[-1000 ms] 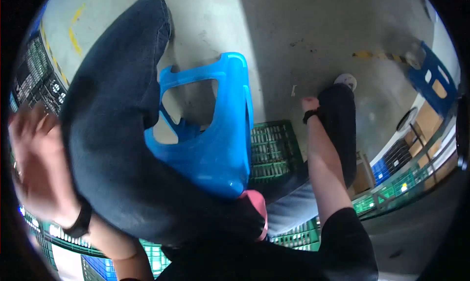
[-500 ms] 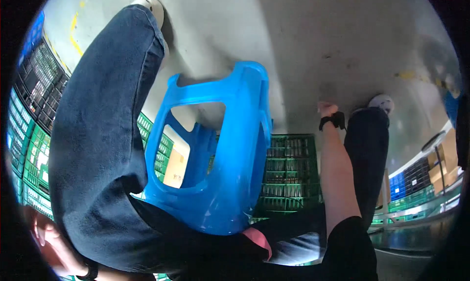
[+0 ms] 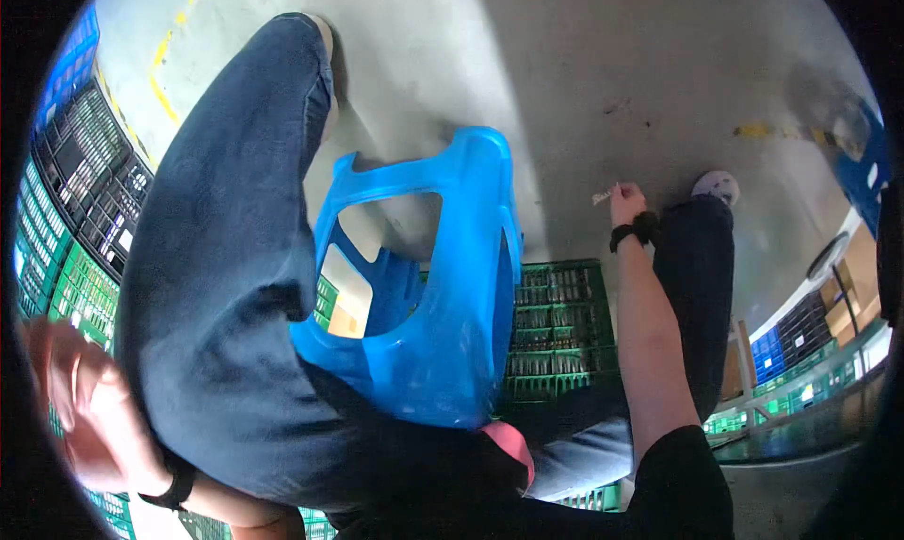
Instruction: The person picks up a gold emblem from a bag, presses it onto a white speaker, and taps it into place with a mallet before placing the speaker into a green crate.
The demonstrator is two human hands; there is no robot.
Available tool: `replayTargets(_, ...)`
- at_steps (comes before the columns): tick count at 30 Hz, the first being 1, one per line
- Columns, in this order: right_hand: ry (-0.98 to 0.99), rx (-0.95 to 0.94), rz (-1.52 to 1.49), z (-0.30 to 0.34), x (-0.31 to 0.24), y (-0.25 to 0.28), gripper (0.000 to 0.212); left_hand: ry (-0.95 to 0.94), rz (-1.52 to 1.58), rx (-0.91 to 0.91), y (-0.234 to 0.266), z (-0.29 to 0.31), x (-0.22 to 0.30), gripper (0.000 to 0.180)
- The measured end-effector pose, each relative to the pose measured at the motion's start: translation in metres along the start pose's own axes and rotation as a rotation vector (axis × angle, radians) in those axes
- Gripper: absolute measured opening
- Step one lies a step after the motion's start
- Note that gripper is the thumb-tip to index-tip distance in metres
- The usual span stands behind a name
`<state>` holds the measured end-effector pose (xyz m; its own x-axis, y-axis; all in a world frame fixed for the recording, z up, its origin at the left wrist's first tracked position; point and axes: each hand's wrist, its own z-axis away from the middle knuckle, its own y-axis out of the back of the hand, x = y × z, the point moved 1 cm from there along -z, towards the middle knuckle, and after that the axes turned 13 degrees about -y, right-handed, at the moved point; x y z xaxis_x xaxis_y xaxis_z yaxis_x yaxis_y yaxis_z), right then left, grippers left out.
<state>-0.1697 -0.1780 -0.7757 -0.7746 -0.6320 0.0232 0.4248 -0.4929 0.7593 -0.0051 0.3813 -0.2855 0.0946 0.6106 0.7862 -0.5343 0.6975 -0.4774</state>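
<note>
My right hand [image 3: 627, 204] is low over the grey floor, beside my right shoe. It is closed, its fingers pinching a small pale strip [image 3: 601, 198] that sticks out to the left; dark marks on the strip are too small to make out. Outside my left thigh, my left hand [image 3: 94, 413] is raised near the green crates [image 3: 83, 281]. Its fingers are loosely bent and apart, somewhat blurred, with nothing visible in them. Between my legs is a blue plastic stool [image 3: 452, 333] with large openings in its sides; neither hand touches it.
Black crates [image 3: 89, 159] and a blue crate [image 3: 73, 60] line the left side. A dark green crate [image 3: 556, 323] lies behind the stool. At the far right are cardboard boxes [image 3: 847, 295] and a metal rail [image 3: 800, 394]. Yellow tape [image 3: 160, 79] marks the floor.
My right hand has turned, and the pale strip now shows at its fingertips. My left hand has risen slightly beside the thigh. The view has shifted a little.
</note>
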Motion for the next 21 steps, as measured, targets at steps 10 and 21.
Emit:
replayTargets(10, 0.491, -0.269, -0.607, 0.172, -0.213, 0.157, 0.013, -0.161, -0.741, -0.282, -0.024, 0.009, -0.054, 0.027)
replayTargets(21, 1.271, 0.256, -0.765, 0.459, -0.145, 0.403, 0.005, -0.102, -0.949, -2.168, -0.018, 0.157, -0.278, 0.088)
